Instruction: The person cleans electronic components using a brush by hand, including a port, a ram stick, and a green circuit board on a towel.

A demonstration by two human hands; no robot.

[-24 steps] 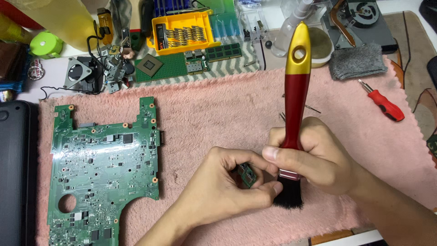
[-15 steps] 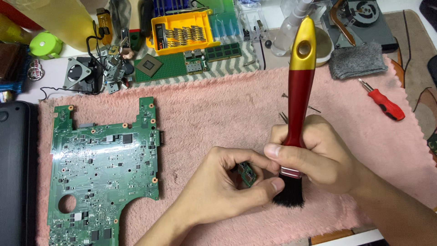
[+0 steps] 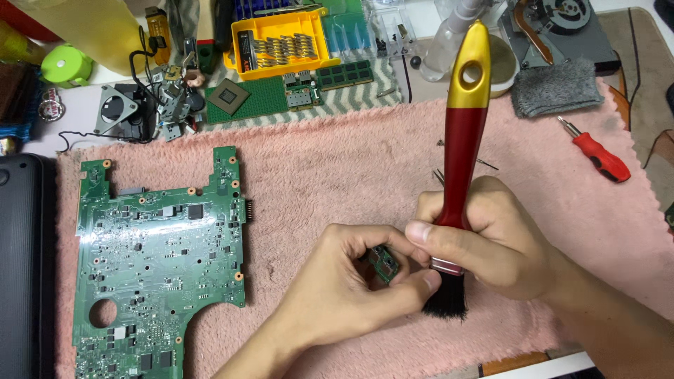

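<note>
My right hand point(image 3: 491, 238) grips a paintbrush point(image 3: 463, 140) with a red and gold handle, held nearly upright, its black bristles point(image 3: 446, 300) pointing down at the pink towel. My left hand point(image 3: 351, 288) pinches a small green circuit card point(image 3: 385, 264) right beside the bristles; most of the card is hidden by my fingers. A large green motherboard point(image 3: 158, 260) lies flat on the towel to the left, apart from both hands.
A pink fluffy towel point(image 3: 337, 175) covers the desk. A red screwdriver point(image 3: 597, 153) lies at the right, a grey cloth point(image 3: 558, 88) behind it. At the back stand a yellow bit tray point(image 3: 277, 45), memory sticks, a processor chip point(image 3: 228, 96), a small fan point(image 3: 116, 109). A black laptop case point(image 3: 17, 267) is at left.
The brush handle has tipped slightly to the right and its top has risen a little. The left hand still holds the small card in the same spot.
</note>
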